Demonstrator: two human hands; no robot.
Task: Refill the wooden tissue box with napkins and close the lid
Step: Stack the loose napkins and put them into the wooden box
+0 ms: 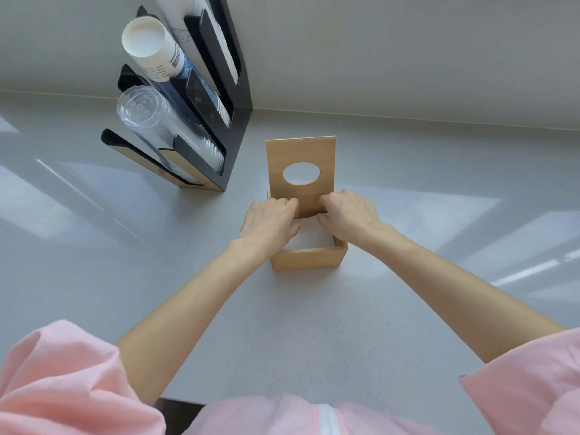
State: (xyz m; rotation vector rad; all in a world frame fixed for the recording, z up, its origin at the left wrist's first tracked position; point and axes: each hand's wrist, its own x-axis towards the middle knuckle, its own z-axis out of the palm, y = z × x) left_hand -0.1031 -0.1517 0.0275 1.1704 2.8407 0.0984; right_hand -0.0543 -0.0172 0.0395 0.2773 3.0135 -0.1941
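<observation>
The wooden tissue box [309, 259] stands on the grey counter in the middle of the view. Its hinged lid [300, 152], with an oval hole, is raised upright at the back. White napkins [310, 237] lie inside the box. My left hand [270, 221] reaches over the box's left side, its fingers curled down onto the napkins near the lid. My right hand [350, 213] does the same from the right side, fingertips on the napkins at the foot of the lid. The fingertips are partly hidden inside the box.
A black cup dispenser rack [219, 120] stands at the back left, holding white paper cups [150, 48] and clear plastic cups [147, 117]. The grey counter [314, 324] runs to a pale wall behind. Pink sleeves fill the bottom of the view.
</observation>
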